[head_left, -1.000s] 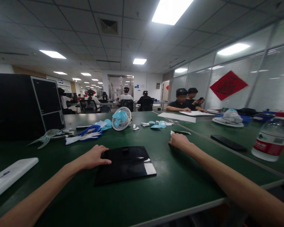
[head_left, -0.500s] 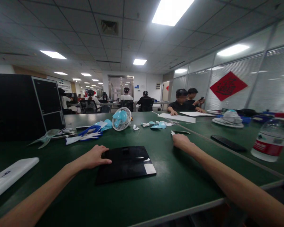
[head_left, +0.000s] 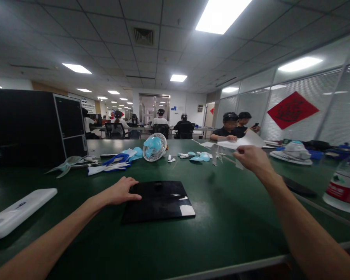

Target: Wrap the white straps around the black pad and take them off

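A flat black glossy panel (head_left: pixel 159 202) lies on the green table, with a white patch at its near right corner. My left hand (head_left: pixel 124 190) rests at the panel's left edge, thumb and forefinger spread apart and touching it. Farther right, my right hand (head_left: pixel 249 157) is raised above the table with its fingers closed. From those fingers a thin, pale, see-through piece (head_left: pixel 214 153) reaches leftward; it is smeared by motion, and its kind cannot be made out.
At the back are a small fan (head_left: pixel 154 147), blue-and-white gloves (head_left: pixel 111 165) and light blue fan blades (head_left: pixel 200 156). A black computer case (head_left: pixel 23 128) and a white oblong device (head_left: pixel 23 212) stand left. To the right are a dark phone (head_left: pixel 300 187) and a water bottle (head_left: pixel 345 184). Co-workers (head_left: pixel 229 126) sit beyond.
My right hand has lifted off the table and moved right, carrying the thin piece up with it. My left hand stays on the panel. The whole view has shifted slightly.
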`<action>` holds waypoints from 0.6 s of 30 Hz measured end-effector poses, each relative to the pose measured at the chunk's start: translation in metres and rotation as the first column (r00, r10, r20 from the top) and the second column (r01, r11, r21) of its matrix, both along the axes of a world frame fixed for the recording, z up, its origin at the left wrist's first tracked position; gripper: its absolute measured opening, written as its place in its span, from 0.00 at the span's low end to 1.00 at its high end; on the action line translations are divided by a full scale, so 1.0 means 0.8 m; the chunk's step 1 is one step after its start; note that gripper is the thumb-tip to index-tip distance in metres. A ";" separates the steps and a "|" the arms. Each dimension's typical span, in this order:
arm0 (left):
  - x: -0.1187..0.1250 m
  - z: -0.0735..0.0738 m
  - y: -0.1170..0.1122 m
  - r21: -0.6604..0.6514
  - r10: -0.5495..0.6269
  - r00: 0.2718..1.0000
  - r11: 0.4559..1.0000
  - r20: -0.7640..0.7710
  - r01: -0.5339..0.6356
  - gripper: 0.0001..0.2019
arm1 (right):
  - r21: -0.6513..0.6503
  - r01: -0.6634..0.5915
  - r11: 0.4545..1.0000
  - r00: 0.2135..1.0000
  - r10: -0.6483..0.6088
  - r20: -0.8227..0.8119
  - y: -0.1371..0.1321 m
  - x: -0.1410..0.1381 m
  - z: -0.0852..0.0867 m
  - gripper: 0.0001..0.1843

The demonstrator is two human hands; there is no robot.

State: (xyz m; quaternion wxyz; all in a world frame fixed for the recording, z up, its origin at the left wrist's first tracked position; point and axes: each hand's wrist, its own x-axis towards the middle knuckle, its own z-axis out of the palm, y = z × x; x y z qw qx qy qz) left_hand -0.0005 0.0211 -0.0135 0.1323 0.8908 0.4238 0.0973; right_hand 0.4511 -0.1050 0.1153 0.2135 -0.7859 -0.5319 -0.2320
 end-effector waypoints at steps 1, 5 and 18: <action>0.001 0.003 -0.001 0.016 0.015 1.000 1.000 0.027 -0.015 0.40 | 0.036 -0.110 0.993 0.992 0.112 -0.058 0.001 -0.008 0.000 0.12; 0.006 0.023 -0.009 0.152 0.068 0.964 0.982 0.257 -0.109 0.32 | 0.201 -0.499 0.843 0.669 0.522 -0.529 0.013 -0.049 -0.018 0.11; 0.020 0.071 -0.064 -0.119 0.054 0.843 0.993 0.535 0.012 0.28 | 0.162 -0.791 0.590 0.099 0.385 -0.918 0.014 -0.149 -0.069 0.12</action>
